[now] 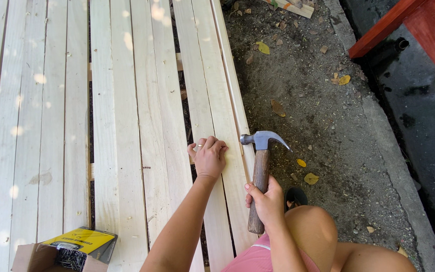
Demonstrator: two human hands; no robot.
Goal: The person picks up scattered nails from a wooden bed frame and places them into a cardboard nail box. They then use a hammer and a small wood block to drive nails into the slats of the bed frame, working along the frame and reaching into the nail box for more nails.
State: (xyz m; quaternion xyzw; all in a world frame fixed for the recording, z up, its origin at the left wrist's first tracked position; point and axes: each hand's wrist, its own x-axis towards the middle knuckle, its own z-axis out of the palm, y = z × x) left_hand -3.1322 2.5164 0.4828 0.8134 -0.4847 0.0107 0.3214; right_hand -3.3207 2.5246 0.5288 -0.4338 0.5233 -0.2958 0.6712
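Left hand (209,157) rests fingers-down on a pale plank (212,100), fingertips pinched together as if steadying a nail; the nail itself is too small to confirm. Right hand (267,199) is clamped around the wooden handle of a claw hammer (261,166). The hammer's long axis runs near-parallel to the planks, head away from the person, level with and just right of the left hand. An open box of nails (69,252) lies well left.

Outdoor carpentry spot, pale planks (127,126) on bare dirt (308,111) (fallen leaves), concrete kerb (393,161)
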